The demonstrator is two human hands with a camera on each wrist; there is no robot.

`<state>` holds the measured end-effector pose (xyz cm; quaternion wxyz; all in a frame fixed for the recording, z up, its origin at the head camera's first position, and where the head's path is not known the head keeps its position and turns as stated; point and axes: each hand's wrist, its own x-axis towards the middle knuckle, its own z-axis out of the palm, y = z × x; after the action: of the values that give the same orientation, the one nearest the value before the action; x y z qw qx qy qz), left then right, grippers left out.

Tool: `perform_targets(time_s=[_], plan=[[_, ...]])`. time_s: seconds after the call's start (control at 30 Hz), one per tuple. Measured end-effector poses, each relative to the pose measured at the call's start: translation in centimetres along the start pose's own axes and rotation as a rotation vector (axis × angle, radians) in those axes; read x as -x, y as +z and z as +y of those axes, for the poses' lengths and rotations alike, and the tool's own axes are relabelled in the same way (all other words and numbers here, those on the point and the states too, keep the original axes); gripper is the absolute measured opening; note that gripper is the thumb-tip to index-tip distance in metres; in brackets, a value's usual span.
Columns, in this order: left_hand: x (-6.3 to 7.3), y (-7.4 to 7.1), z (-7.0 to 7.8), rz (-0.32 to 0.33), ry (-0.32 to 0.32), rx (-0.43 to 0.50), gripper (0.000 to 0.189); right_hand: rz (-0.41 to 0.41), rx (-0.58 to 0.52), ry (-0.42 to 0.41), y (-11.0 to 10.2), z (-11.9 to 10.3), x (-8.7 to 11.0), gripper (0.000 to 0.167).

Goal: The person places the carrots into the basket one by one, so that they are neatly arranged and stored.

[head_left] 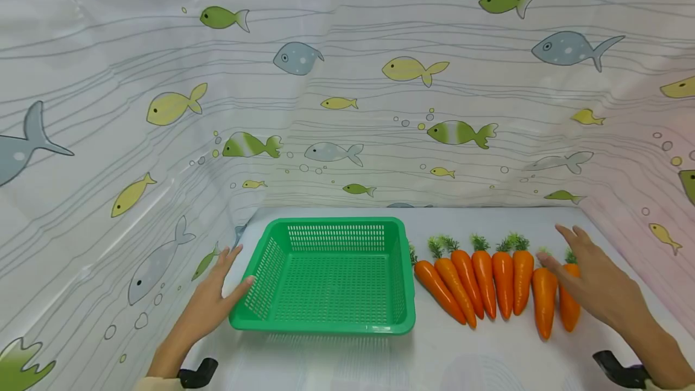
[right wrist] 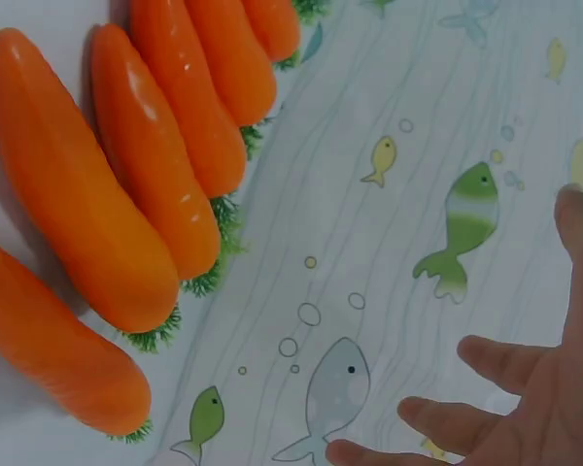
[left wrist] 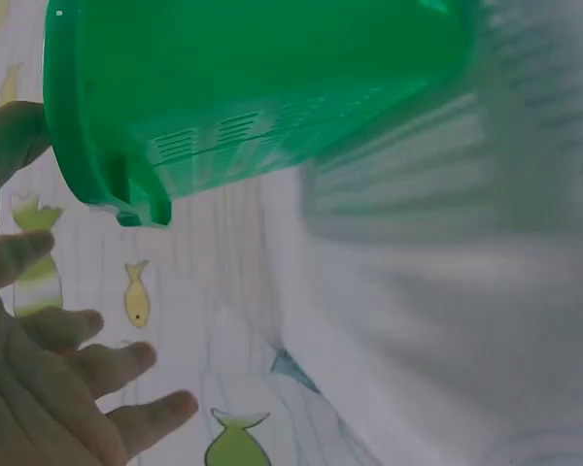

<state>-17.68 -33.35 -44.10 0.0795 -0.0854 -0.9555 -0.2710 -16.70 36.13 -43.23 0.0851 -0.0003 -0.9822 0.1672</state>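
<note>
Head view: left hand [head_left: 216, 295] beside the green basket [head_left: 320, 327], near the left edge of the worktop [head_left: 434, 361]; right hand [head_left: 604, 281] near orange carrots [head_left: 502, 285], toward the right edge. Each grip spread, released. I judge a low sweep could scatter them.

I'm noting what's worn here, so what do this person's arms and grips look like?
The left grip and right grip are bare, without gloves. A black left wrist strap and black right wrist strap show, plus pale cream edges of a left sleeve and right sleeve. No cables are visible.
</note>
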Motion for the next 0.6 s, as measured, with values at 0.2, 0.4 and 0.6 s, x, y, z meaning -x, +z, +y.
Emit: perform_targets(time_s=[0.2, 0.4, 0.6], plan=[[0.2, 0.3, -0.9, -0.028, -0.067, 0.249, 0.064, 0.038, -0.067, 0.041, -0.1, -0.1, 0.2, 0.083], [0.4, 1.2, -1.9, -0.038, -0.146, 0.431, 0.061, 0.091, -0.115, 0.051, 0.3, 0.0, 0.6, 0.072], [0.1, 2.5, -3.3, -0.029, -0.200, 0.558, 0.060, 0.089, -0.155, 0.057, 1.0, 0.5, 0.8, 0.070]])
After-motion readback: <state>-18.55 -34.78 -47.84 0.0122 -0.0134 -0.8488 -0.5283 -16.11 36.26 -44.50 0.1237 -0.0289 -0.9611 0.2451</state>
